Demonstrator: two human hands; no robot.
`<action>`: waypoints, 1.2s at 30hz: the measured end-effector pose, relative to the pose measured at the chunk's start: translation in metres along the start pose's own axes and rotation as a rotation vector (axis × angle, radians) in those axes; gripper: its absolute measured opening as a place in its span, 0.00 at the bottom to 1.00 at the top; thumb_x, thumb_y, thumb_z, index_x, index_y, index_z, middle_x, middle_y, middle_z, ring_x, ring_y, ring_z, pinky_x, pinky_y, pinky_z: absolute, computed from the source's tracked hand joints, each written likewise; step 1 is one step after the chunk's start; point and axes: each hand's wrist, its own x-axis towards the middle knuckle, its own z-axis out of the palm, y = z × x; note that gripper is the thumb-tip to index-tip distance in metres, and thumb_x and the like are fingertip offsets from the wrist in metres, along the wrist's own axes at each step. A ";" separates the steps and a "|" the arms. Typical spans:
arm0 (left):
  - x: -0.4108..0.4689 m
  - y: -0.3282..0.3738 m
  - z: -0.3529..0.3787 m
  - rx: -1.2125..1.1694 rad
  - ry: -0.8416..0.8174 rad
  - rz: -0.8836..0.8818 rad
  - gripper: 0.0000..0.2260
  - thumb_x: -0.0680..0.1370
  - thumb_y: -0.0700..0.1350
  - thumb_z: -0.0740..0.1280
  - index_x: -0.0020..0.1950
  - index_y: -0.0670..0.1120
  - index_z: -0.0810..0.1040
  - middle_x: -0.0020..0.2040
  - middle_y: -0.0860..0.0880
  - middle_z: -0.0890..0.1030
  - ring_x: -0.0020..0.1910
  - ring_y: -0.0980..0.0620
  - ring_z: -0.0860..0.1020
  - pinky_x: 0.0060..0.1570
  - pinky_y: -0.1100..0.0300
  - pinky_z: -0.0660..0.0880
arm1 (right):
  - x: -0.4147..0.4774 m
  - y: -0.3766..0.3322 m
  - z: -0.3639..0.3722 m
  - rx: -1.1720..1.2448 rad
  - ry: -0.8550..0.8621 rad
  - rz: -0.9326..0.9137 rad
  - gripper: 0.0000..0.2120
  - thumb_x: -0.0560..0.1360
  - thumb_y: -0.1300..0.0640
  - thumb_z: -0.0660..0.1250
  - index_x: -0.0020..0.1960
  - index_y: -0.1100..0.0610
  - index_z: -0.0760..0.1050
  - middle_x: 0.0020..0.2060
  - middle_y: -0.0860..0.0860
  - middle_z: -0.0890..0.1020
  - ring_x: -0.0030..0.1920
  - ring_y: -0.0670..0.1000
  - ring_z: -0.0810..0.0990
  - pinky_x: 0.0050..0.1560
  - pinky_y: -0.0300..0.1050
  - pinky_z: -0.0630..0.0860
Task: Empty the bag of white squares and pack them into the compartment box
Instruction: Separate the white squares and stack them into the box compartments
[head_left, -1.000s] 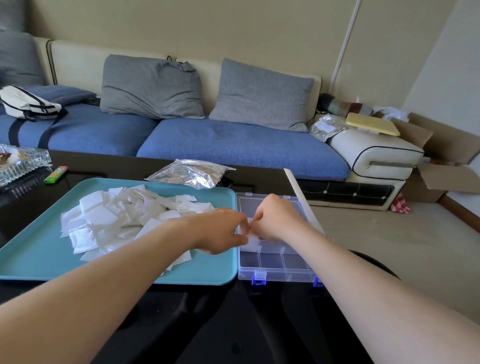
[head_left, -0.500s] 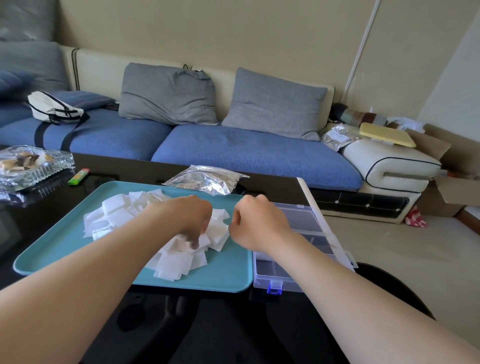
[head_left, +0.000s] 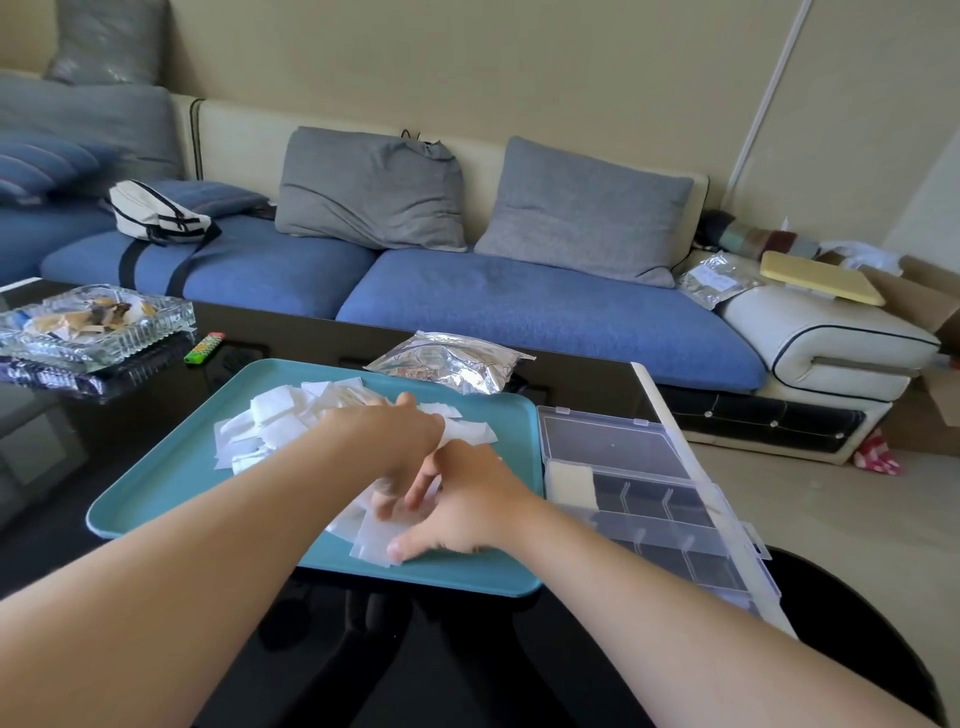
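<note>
While your L hand (head_left: 400, 447) lies fingers-straight on the white squares (head_left: 270, 421) heaped on the tray (head_left: 171, 493), R hand (head_left: 467, 514) thumbs the pile edge; pinching or not, can't tell. Thin, slick stack could fan out w/ a loose grab, missing the compartment box (head_left: 618, 447).

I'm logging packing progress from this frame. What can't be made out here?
Head view only:
- Grip of left hand and right hand: blurred, overlapping on the white squares.
- Compartment box near-left corner: behind right forearm.
- Foil bag contents: opaque.
</note>
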 end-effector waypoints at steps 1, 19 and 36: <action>0.001 -0.001 0.001 0.011 -0.023 -0.010 0.36 0.68 0.42 0.84 0.70 0.51 0.68 0.71 0.45 0.62 0.64 0.37 0.76 0.60 0.41 0.79 | 0.001 0.001 0.002 0.003 -0.031 -0.016 0.19 0.64 0.44 0.85 0.48 0.50 0.84 0.43 0.41 0.83 0.47 0.42 0.81 0.45 0.41 0.79; 0.020 -0.002 -0.004 -0.327 0.378 0.006 0.22 0.68 0.39 0.82 0.57 0.46 0.76 0.56 0.47 0.75 0.51 0.45 0.78 0.47 0.53 0.78 | 0.005 0.003 -0.003 -0.019 -0.156 -0.053 0.21 0.71 0.47 0.82 0.55 0.61 0.84 0.46 0.51 0.84 0.48 0.54 0.84 0.42 0.44 0.78; 0.028 0.011 -0.004 -1.365 0.134 0.100 0.13 0.84 0.36 0.58 0.59 0.39 0.81 0.56 0.38 0.85 0.49 0.44 0.88 0.53 0.45 0.85 | -0.005 0.057 -0.070 0.547 0.201 0.071 0.06 0.82 0.61 0.70 0.58 0.58 0.83 0.41 0.54 0.83 0.35 0.51 0.82 0.35 0.46 0.82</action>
